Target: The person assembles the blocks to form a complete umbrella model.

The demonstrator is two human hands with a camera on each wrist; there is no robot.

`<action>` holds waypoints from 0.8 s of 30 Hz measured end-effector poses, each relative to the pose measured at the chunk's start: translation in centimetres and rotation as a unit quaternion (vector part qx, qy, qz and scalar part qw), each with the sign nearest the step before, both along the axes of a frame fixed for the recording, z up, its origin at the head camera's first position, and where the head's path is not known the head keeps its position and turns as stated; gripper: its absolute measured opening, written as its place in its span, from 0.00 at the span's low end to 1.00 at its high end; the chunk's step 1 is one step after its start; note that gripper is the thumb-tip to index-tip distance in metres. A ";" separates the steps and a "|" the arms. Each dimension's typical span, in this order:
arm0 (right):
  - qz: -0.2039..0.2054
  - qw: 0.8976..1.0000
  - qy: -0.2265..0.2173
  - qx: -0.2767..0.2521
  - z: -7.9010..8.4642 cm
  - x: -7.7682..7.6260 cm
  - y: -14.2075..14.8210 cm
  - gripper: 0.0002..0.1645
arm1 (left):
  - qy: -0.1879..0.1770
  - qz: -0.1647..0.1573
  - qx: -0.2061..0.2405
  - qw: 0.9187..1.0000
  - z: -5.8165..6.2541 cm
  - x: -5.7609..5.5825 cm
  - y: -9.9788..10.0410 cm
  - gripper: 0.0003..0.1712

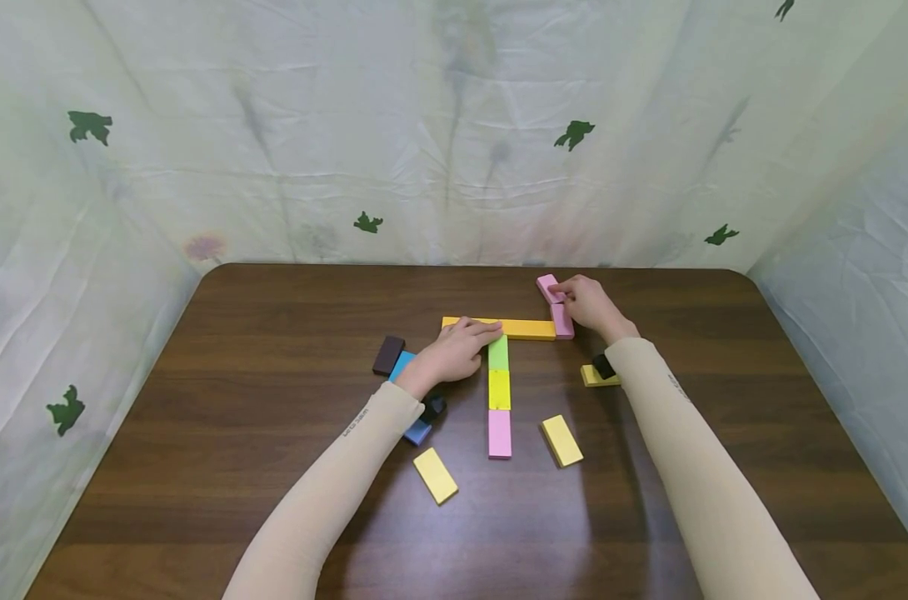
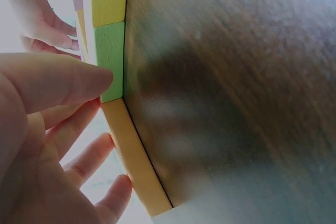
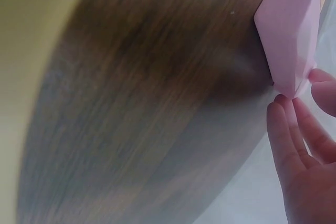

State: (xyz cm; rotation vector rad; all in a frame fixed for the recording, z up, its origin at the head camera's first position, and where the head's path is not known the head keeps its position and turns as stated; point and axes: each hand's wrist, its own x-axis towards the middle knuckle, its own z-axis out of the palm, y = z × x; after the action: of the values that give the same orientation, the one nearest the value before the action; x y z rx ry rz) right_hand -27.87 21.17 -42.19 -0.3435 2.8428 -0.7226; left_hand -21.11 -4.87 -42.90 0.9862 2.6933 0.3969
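Note:
In the head view my right hand (image 1: 591,307) pinches the far pink block (image 1: 548,287) near its end. That block lies slanted, its near end meeting a second pink block (image 1: 562,322). The right wrist view has the thumb (image 3: 321,92) at the block's side and the fingers (image 3: 283,135) at its end. My left hand (image 1: 454,350) rests with fairly straight fingers over the orange row (image 1: 527,330) and by the green block (image 1: 497,353). Its thumb (image 2: 79,80) touches the green block in the left wrist view. Below green, a yellow block (image 1: 499,390) and a pink block (image 1: 499,433) continue the column.
Pale yellow blocks lie loose (image 1: 435,476), one right of the column (image 1: 562,441) and one by the right wrist (image 1: 598,377). Near the left wrist are a dark brown block (image 1: 389,355) and blue blocks (image 1: 417,432), partly covered. A patterned cloth (image 1: 469,167) stands behind the wooden table (image 1: 289,333).

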 end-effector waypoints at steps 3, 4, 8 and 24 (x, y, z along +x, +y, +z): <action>0.001 1.000 0.002 -0.002 0.1 0.1 0.0 0.28 | 0.000 0.000 -0.003 1.000 0.0 0.0 0.0 0.31; 0.001 1.000 0.002 -0.002 0.1 0.1 0.0 0.28 | 0.000 0.000 -0.004 1.000 0.0 0.0 0.0 0.31; 0.001 1.000 0.003 -0.010 0.2 0.1 0.2 0.27 | 0.000 -0.002 -0.004 1.000 0.0 0.0 0.0 0.31; 0.064 0.998 -0.026 -0.004 0.0 1.4 1.3 0.30 | -0.005 -0.005 -0.005 1.000 0.2 0.0 -0.1 0.30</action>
State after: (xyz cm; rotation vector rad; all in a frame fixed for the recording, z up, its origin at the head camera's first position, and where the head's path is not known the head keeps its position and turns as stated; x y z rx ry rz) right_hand -26.46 22.45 -42.22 -0.4954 2.7409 -0.7076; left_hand -21.10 -4.95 -42.66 0.9912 2.6772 0.3842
